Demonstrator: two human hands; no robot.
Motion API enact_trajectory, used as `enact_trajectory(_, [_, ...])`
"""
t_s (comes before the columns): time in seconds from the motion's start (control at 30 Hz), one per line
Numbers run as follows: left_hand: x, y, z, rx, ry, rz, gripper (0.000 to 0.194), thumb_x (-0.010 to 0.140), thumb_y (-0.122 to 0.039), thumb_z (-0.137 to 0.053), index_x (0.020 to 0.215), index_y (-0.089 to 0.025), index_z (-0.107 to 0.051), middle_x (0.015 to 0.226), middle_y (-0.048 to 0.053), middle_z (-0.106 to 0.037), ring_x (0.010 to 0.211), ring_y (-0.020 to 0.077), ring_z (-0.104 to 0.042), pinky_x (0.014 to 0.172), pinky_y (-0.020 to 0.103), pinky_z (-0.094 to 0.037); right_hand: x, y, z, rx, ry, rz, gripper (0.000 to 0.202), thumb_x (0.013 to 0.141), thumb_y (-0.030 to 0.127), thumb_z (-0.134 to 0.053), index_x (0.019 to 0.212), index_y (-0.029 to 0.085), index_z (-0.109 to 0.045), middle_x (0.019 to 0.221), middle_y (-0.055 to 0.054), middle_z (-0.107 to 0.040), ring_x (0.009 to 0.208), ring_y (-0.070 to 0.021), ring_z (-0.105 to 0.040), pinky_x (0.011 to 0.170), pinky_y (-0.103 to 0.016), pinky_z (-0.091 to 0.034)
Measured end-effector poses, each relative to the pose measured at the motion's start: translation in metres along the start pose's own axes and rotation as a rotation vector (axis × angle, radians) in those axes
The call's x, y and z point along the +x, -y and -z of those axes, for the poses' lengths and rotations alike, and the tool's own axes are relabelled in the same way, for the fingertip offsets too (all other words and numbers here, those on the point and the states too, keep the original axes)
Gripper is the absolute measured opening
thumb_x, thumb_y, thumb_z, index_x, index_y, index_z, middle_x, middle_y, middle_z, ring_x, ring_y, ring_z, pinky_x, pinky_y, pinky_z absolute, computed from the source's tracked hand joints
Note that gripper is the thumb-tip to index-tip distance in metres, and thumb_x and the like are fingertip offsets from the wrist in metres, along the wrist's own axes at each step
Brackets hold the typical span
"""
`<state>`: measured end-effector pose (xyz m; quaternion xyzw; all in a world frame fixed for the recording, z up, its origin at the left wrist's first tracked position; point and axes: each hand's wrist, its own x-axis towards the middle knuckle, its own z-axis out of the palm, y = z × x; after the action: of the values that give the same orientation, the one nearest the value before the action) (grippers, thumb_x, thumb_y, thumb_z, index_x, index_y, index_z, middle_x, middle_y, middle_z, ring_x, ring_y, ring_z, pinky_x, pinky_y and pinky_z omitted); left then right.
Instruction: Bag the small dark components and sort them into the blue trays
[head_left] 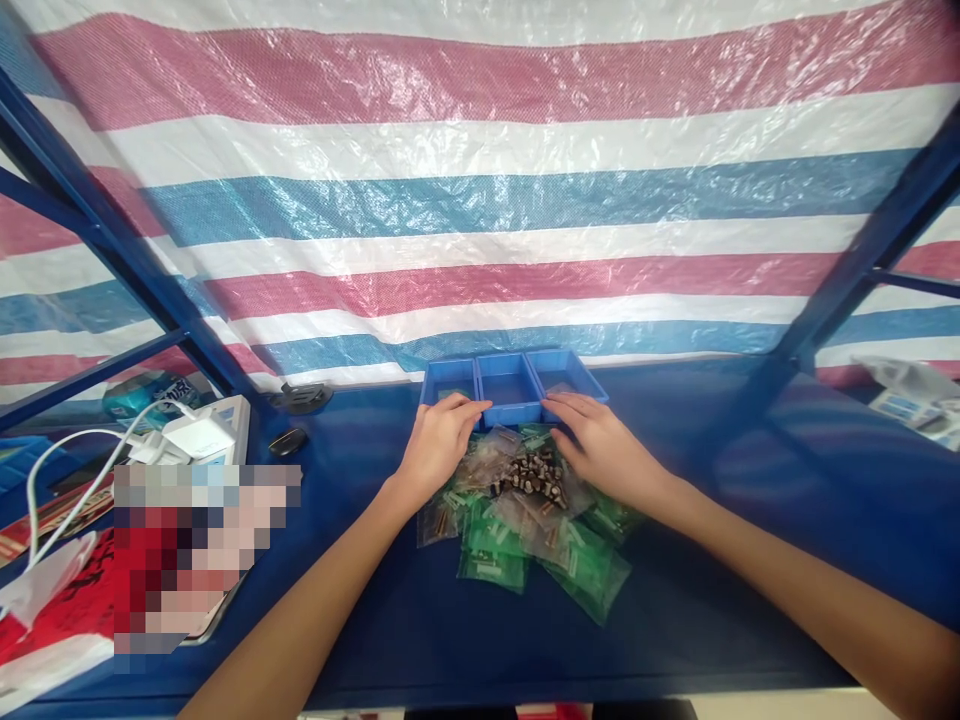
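striped tarp (pixel 480 200) = backdrop | blue table (pixel 750 520) | pile of small bags (pixel 525 520), green+clear, ctr of table, just in front of 3 blue trays (pixel 510 385) | L hand (pixel 439 445) open, palm down on pile's L edge, fingertips at tray rim | R hand (pixel 600 445) open, flat on pile's R side | white charger (pixel 199 435) far L

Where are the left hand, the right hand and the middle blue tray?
left hand (pixel 435 445), head view, on the back of the hand.
right hand (pixel 604 450), head view, on the back of the hand.
middle blue tray (pixel 508 386), head view, on its bare floor.
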<state>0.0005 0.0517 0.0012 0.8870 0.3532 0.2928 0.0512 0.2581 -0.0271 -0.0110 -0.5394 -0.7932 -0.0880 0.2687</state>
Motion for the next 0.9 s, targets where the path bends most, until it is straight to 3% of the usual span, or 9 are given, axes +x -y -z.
enact_trajectory(0.2, [0.006,0.003,-0.006,-0.056,-0.035,0.013,0.032,0.101,-0.017,-0.049,0.118,-0.022,-0.075,0.101,0.004,-0.074,0.083,0.0178,-0.071,0.073,0.028,-0.054,0.001,-0.011,-0.006,0.126,-0.06,-0.03,0.038,0.096,0.019,-0.048,0.13,0.019,-0.064,0.133,-0.012,-0.068,0.126,-0.0316,-0.062,0.106,-0.051,-0.053])
enact_trajectory(0.53, [0.011,0.006,-0.005,-0.104,-0.023,-0.03,0.03,0.1,-0.014,-0.05,0.114,-0.019,-0.076,0.098,0.006,-0.072,0.086,0.0184,-0.07,0.08,0.031,-0.055,-0.001,-0.017,-0.009,0.11,-0.059,0.032,0.039,0.097,0.021,-0.05,0.134,0.02,-0.061,0.135,-0.012,-0.066,0.127,-0.0313,-0.061,0.108,-0.053,-0.051])
enact_trajectory(0.73, [0.0,0.009,-0.008,0.077,-0.068,-0.112,0.032,0.101,-0.021,-0.052,0.129,-0.023,-0.069,0.114,0.009,-0.069,0.111,0.0264,-0.062,0.092,0.041,-0.05,-0.004,-0.002,-0.003,0.042,-0.086,0.07,0.034,0.1,0.02,-0.047,0.13,0.016,-0.063,0.136,-0.018,-0.058,0.136,-0.0367,-0.049,0.108,-0.057,-0.047])
enact_trajectory(0.8, [-0.003,0.007,-0.005,0.138,-0.116,-0.126,0.034,0.101,-0.022,-0.052,0.132,-0.025,-0.066,0.121,0.01,-0.065,0.117,0.0286,-0.058,0.092,0.044,-0.048,-0.004,0.008,0.004,0.064,-0.039,0.103,0.031,0.101,0.02,-0.046,0.126,0.018,-0.065,0.124,-0.017,-0.062,0.122,-0.034,-0.057,0.099,-0.053,-0.053])
enact_trajectory(0.9, [-0.005,-0.002,-0.001,0.125,-0.139,-0.168,0.029,0.101,-0.02,-0.049,0.121,-0.022,-0.07,0.114,0.009,-0.066,0.107,0.0252,-0.06,0.089,0.041,-0.048,-0.005,0.021,0.011,0.127,0.137,0.156,0.026,0.102,0.021,-0.046,0.118,0.02,-0.067,0.105,-0.012,-0.064,0.101,-0.0286,-0.062,0.084,-0.045,-0.057])
